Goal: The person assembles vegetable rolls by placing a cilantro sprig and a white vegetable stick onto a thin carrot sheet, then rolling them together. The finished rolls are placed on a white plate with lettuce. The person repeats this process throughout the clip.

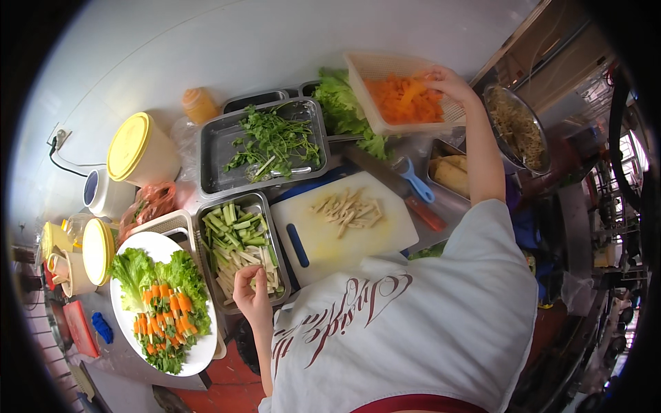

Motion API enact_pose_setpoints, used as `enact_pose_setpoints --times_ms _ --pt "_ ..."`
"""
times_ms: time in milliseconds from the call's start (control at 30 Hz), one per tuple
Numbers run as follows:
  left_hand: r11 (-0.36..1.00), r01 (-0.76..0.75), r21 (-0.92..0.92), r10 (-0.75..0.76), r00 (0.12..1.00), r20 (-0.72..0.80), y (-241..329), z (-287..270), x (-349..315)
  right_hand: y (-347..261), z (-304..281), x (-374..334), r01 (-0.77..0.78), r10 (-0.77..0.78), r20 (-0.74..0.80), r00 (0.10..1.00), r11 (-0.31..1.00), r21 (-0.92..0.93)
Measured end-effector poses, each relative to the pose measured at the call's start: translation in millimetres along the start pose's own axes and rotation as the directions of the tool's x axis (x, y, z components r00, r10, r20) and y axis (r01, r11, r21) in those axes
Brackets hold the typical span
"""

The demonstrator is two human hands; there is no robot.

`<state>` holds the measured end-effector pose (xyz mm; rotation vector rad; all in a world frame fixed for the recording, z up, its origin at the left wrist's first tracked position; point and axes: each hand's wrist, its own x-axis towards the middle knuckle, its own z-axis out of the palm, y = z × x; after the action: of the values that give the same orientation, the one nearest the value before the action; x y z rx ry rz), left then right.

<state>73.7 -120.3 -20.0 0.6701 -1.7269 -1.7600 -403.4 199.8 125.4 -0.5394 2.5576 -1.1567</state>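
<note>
My right hand reaches into a cream plastic basket at the far right, its fingers closed on a thin orange carrot slice over a heap of the same. My left hand hovers by the near edge of a steel tray of cut green cucumber sticks and pale strips. Its fingers are curled together; whether they hold anything is hidden. At the left, a white oval plate bears lettuce and rows of carrot-wrapped bundles.
A white cutting board with pale strips lies in the middle, beside a knife and a blue-handled peeler. Behind is a steel tray of green herbs. A noodle-like heap fills a bowl at right; lidded tubs stand left.
</note>
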Motion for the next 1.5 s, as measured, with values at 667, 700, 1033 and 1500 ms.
enact_pose_setpoints --times_ms 667,700,1033,1500 --pt "0.992 -0.057 0.111 -0.033 0.741 0.671 27 93 46 -113 217 -121 0.331 -0.573 0.638 0.515 0.819 0.469" --pt "0.998 0.056 0.025 -0.060 0.807 0.588 22 92 41 -105 222 -119 0.274 -0.552 0.614 0.564 0.827 0.492" --pt "0.940 0.322 -0.115 -0.256 0.886 0.388 -5 65 28 -1 253 -120 0.598 -0.396 0.682 0.615 0.798 -0.077" --pt "0.669 0.680 -0.299 -0.463 0.697 0.548 -19 76 27 -43 236 -136 0.451 -0.556 0.423 0.715 0.830 0.329"
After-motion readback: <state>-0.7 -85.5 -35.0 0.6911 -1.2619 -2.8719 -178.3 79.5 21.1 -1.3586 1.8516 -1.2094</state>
